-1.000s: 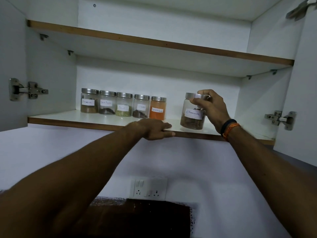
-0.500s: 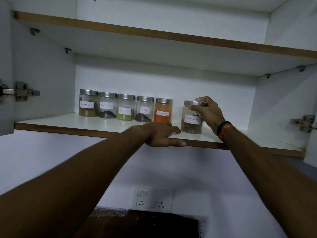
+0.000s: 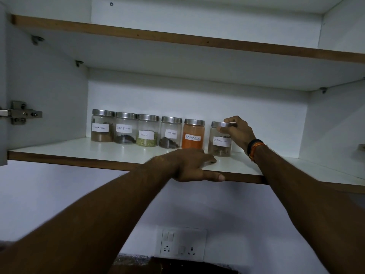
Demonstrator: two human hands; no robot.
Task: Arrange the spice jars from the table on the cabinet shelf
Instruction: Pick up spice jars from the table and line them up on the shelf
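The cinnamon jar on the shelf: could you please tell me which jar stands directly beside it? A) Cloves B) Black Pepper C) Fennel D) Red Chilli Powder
D. The cinnamon jar, held at its lid by the right hand, stands at the right end of the row, and the orange-filled jar labelled Red Chilli Powder is its only neighbour, with a small gap between them.
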